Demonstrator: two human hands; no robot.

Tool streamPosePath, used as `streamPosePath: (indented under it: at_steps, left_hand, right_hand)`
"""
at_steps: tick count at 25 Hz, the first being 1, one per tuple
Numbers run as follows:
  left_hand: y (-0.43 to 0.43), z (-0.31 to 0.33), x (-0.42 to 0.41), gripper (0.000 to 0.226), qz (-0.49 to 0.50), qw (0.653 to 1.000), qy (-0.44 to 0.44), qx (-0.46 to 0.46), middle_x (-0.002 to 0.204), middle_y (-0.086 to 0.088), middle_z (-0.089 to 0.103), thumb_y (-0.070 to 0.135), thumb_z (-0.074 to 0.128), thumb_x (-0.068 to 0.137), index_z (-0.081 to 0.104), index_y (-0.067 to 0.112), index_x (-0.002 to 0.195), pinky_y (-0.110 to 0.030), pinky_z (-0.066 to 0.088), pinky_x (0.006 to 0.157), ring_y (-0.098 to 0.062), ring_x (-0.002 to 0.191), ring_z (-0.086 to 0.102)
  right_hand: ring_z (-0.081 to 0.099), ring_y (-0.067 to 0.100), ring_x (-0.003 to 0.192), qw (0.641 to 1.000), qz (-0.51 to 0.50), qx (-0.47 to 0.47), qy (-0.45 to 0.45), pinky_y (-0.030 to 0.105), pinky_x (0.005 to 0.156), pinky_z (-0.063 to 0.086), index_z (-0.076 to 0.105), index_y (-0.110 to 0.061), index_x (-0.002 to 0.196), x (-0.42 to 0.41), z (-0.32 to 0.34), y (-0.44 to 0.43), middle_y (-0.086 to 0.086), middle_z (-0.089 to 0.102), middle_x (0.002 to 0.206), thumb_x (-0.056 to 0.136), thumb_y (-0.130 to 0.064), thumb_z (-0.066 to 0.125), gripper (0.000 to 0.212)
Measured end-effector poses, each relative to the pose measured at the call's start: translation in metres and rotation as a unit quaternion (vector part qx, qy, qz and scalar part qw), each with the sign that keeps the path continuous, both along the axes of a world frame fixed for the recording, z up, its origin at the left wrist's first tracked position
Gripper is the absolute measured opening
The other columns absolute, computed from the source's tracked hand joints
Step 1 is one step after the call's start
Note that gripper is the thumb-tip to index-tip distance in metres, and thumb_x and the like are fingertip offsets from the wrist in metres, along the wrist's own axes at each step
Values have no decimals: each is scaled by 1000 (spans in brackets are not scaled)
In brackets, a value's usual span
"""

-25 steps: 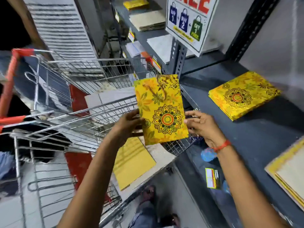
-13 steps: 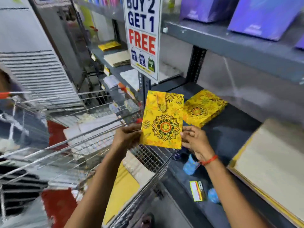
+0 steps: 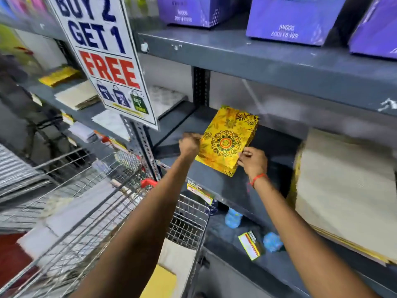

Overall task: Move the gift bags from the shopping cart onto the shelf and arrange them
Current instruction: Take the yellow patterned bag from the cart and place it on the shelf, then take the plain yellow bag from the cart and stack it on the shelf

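A yellow gift bag [image 3: 223,145] with a mandala print lies flat over a stack of the same yellow bags [image 3: 250,123] on the grey shelf [image 3: 214,183]. My left hand [image 3: 190,145] grips its left edge with curled fingers. My right hand [image 3: 253,161] pinches its lower right edge. The wire shopping cart [image 3: 189,224] stands below left, with a yellow bag [image 3: 160,284] and pale bags [image 3: 176,257] inside.
A "BUY 2 GET 1 FREE" sign [image 3: 103,61] hangs by the shelf's upright post [image 3: 146,147]. A thick beige stack of bags [image 3: 343,186] fills the shelf to the right. Purple boxes [image 3: 287,18] sit on the shelf above. Price tags [image 3: 251,245] line the lower edge.
Both hands have carried the yellow bag up from above the cart and right onto the shelf, over the yellow stack. My view has lifted toward the shelf.
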State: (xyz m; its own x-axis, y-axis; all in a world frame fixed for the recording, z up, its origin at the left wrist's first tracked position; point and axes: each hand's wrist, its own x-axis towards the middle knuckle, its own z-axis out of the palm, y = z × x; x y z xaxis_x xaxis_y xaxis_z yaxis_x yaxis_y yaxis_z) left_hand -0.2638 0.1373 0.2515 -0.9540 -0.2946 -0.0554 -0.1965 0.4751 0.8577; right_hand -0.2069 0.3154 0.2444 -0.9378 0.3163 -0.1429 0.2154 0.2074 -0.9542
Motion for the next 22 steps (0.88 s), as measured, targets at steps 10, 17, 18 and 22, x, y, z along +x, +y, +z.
streamPosePath:
  at_steps: [10, 17, 18, 22]
  left_hand:
    - [-4, -28, 6, 19, 35, 993, -56, 98, 95, -18, 70, 2, 64, 79, 68, -3, 97, -31, 46, 73, -20, 97, 64]
    - [-108, -45, 149, 21, 95, 954, -8, 286, 75, -3, 73, -7, 57, 85, 64, -10, 104, -7, 47, 54, 10, 50, 60]
    - [-127, -58, 175, 16, 124, 944, -22, 306, 64, 6, 73, -8, 56, 85, 66, -4, 97, -8, 47, 51, 8, 49, 61]
    - [-176, -129, 258, 26, 303, 907, -111, 270, 44, 18, 65, -8, 57, 84, 63, -10, 109, -5, 37, 40, 8, 37, 51]
  right_hand:
    - [45, 36, 120, 973, -39, 225, 24, 41, 102, 38, 56, 2, 122, 16, -7, -24, 30, 59, 117, 86, -18, 61, 41]
    - [52, 40, 114, 979, 86, 100, 158, 30, 94, 46, 50, 6, 129, 79, -33, -126, 32, 45, 124, 85, -6, 62, 47]
    - [53, 40, 111, 976, 129, 103, 146, 32, 95, 46, 52, 6, 127, 88, -49, -145, 31, 47, 121, 84, -6, 63, 46]
    - [58, 35, 94, 950, 297, 98, -1, 42, 88, 50, 60, 5, 111, 121, -124, -216, 26, 51, 111, 84, -7, 64, 30]
